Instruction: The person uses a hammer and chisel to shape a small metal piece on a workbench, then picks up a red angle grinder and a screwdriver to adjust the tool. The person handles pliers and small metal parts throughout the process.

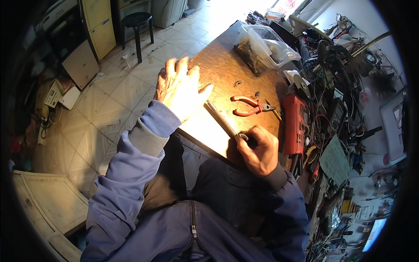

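My left hand (180, 89), brightly lit, lies at the left edge of the brown wooden table (218, 65) with its fingers apart. Its thumb is near the far end of a long, narrow metal rod (221, 119). At the near end of that rod, my right hand (261, 152) is closed on it, with the thumb and index finger by a small dark curved piece (243, 136). Red-handled pliers (247, 106) rest on the table beyond my right hand, their jaws slightly apart. A small dark bit (256, 94) sits beside them, another (237, 83) farther off.
A clear plastic box (262, 48) with brown contents stands at the table's far end. Along the right side are a red device (294, 124), tangled cables and tools. A black stool (137, 21) is on the tiled floor (122, 83), and a pale cabinet (50, 201) stands lower left.
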Demonstrator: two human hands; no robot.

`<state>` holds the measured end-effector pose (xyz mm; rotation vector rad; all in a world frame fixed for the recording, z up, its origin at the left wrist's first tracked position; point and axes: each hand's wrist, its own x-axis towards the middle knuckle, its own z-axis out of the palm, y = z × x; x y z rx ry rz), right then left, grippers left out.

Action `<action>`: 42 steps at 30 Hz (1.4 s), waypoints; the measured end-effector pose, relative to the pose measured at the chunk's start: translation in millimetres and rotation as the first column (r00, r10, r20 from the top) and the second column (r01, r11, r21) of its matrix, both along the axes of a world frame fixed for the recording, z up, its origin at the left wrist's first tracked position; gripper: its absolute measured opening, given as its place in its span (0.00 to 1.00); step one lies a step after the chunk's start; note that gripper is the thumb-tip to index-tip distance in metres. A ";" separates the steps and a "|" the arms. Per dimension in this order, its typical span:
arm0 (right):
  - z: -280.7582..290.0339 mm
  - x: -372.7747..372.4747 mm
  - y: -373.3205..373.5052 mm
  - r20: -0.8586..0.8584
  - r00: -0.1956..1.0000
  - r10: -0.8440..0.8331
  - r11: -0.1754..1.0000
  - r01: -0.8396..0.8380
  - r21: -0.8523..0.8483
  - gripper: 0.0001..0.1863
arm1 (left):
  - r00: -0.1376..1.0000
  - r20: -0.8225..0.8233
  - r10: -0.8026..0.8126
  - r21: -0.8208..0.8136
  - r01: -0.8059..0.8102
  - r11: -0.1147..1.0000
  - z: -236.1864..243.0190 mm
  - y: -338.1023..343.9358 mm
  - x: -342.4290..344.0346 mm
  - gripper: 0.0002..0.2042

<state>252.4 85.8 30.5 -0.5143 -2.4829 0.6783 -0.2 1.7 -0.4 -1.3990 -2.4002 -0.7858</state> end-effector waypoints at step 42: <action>1.3 18.8 -4.6 0.044 0.999 -0.009 1.000 0.011 -0.028 0.11 | 0.999 -0.040 0.005 0.019 -0.004 1.000 -3.5 -0.2 1.6 0.28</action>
